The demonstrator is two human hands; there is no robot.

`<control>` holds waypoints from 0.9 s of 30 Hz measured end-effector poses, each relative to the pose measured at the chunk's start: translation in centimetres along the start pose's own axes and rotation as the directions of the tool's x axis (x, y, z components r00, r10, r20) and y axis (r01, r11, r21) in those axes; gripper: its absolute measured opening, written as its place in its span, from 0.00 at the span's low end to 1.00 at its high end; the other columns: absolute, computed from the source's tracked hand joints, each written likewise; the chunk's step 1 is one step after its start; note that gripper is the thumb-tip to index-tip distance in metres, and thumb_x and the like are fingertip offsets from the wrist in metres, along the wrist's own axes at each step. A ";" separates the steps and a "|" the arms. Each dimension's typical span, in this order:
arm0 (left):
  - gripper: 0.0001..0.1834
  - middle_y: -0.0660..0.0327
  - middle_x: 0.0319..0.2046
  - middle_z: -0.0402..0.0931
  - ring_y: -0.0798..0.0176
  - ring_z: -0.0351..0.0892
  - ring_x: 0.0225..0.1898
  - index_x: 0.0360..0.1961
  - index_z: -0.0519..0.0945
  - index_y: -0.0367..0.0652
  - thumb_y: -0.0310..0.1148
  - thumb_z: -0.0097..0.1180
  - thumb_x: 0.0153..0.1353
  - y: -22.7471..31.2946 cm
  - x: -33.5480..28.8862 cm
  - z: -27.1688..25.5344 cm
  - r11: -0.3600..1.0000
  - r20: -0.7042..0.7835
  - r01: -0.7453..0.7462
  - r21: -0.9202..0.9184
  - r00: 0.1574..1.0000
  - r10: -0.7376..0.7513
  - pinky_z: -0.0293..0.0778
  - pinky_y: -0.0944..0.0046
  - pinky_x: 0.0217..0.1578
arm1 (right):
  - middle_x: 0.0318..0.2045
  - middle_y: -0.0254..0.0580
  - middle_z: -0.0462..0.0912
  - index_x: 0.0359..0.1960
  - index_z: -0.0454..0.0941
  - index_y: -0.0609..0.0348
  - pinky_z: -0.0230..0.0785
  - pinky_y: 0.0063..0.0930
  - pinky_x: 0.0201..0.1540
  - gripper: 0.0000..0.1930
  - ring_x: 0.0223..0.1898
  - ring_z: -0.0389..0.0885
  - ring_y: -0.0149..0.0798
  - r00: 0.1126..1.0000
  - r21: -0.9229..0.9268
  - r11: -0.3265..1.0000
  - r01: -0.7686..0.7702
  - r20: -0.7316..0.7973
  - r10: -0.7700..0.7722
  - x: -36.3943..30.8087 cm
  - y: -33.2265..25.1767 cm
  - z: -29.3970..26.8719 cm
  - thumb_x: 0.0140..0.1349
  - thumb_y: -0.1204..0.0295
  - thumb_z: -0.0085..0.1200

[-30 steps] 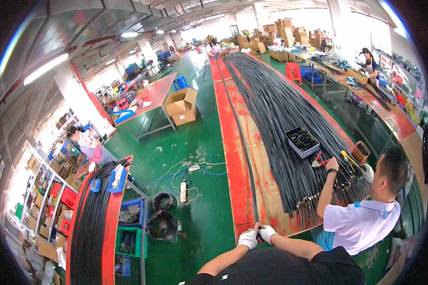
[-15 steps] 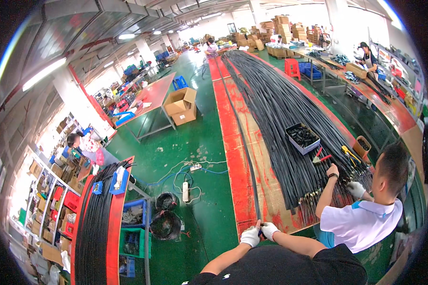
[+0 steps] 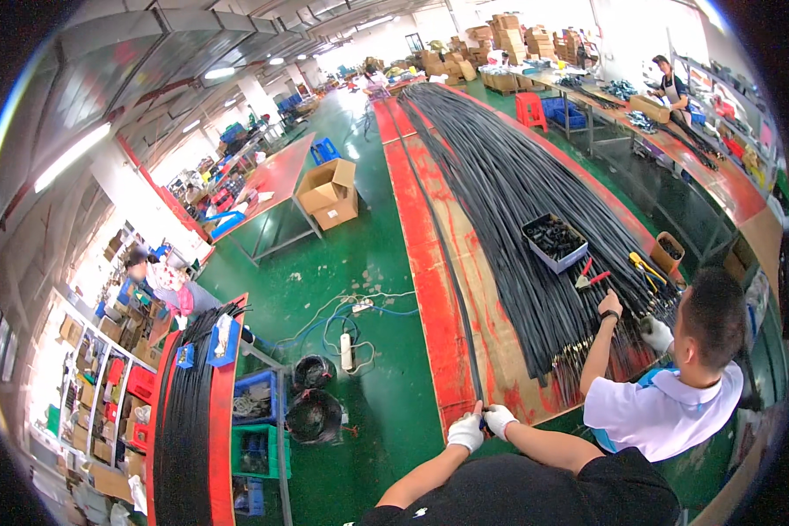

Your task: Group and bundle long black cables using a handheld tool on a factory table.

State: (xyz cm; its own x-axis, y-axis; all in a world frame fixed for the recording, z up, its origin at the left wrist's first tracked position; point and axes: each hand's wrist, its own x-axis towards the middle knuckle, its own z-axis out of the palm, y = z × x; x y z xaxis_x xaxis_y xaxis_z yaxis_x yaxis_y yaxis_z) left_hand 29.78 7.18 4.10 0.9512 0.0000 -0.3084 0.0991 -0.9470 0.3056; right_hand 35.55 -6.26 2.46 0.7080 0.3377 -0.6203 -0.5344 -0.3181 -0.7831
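Right down at the near end of the long red-topped worktop (image 3: 419,237), reaching forward with both arms, low and close together! Clamped firmly with the left hand (image 3: 466,431), in a white knit glove: closed around the near end of a long, narrow black strip (image 3: 467,344), with a bare fingertip poking out and aimed up along its length. Snug alongside on the right, in a matching white glove, the right hand (image 3: 500,421), curled narrow and tilted inward; impossible to tell from this angle whether gripping the strip too or only resting beside it. Angled up and rightward with the bare left forearm (image 3: 422,478), up and leftward with the bare right forearm (image 3: 548,449), out of short black sleeves, meeting in a peak at the strip. Running away from that grip in a gentle bow, up the left side of the worktop toward its far end. Over to the right, past a band of brown sheet (image 3: 500,355), a dense, wide spread of black strips (image 3: 473,175). And on top of that spread, a pale rectangular box (image 3: 573,261) of small dark parts, then red-handled pliers (image 3: 598,278) just beside it. Close by at the right, leaning in over the near strip ends, a co-worker in a white shirt (image 3: 662,412), with one bare hand out and one gloved.
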 end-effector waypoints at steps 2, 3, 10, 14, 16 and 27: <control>0.48 0.44 0.55 0.82 0.40 0.85 0.54 0.81 0.58 0.55 0.48 0.66 0.62 1.2 0.2 -0.4 1.000 0.009 -0.007 -0.005 1.000 0.007 0.80 0.44 0.54 | 0.39 0.48 0.89 0.58 0.82 0.63 0.77 0.38 0.32 0.17 0.32 0.85 0.40 1.000 0.034 0.999 0.009 -0.015 -0.009 0.4 0.7 -0.9 0.75 0.69 0.50; 0.49 0.44 0.55 0.82 0.40 0.85 0.54 0.81 0.58 0.55 0.49 0.67 0.61 1.3 0.2 -0.8 1.000 0.012 -0.003 0.001 1.000 0.003 0.80 0.43 0.54 | 0.39 0.48 0.89 0.58 0.82 0.63 0.77 0.38 0.31 0.17 0.32 0.85 0.40 0.999 0.070 0.997 0.030 -0.021 -0.028 0.4 0.7 -0.7 0.75 0.69 0.49; 0.47 0.44 0.51 0.83 0.40 0.86 0.51 0.80 0.59 0.52 0.49 0.65 0.63 4.0 -0.8 -3.3 0.998 0.026 0.051 0.042 0.998 -0.053 0.81 0.45 0.53 | 0.47 0.52 0.88 0.61 0.80 0.66 0.81 0.40 0.43 0.18 0.42 0.87 0.44 0.999 0.218 0.976 0.029 0.009 -0.032 1.4 1.8 -0.8 0.76 0.68 0.51; 0.48 0.44 0.53 0.82 0.40 0.85 0.53 0.81 0.59 0.55 0.51 0.65 0.63 3.8 -0.3 -2.3 0.994 0.027 0.089 0.064 0.996 -0.091 0.80 0.45 0.54 | 0.49 0.54 0.88 0.61 0.80 0.67 0.81 0.40 0.46 0.19 0.44 0.88 0.46 0.997 0.273 0.960 0.063 0.033 -0.075 2.3 2.8 -0.7 0.75 0.69 0.51; 0.46 0.45 0.54 0.82 0.40 0.86 0.52 0.81 0.58 0.57 0.48 0.62 0.64 4.5 -0.4 -2.6 0.991 0.053 0.111 0.080 0.992 -0.116 0.80 0.44 0.54 | 0.49 0.54 0.88 0.62 0.79 0.67 0.81 0.40 0.46 0.19 0.45 0.88 0.47 0.995 0.270 0.960 0.071 0.050 -0.088 2.2 2.9 -0.9 0.75 0.69 0.50; 0.48 0.44 0.53 0.82 0.39 0.86 0.51 0.80 0.59 0.56 0.49 0.65 0.61 4.5 -0.2 -2.8 0.993 0.047 0.069 0.101 0.996 -0.074 0.80 0.42 0.52 | 0.44 0.50 0.88 0.58 0.81 0.65 0.79 0.39 0.42 0.16 0.41 0.86 0.44 0.996 0.252 0.967 -0.041 0.081 0.021 1.2 1.3 -1.5 0.75 0.71 0.47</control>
State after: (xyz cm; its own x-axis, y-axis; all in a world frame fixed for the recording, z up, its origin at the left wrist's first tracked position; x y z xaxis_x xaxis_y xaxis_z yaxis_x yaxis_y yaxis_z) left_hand 30.85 3.84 8.09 0.9266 0.0552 -0.3719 0.1347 -0.9723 0.1913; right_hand 36.41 -7.62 0.77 0.6565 0.4018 -0.6385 -0.6621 -0.0987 -0.7429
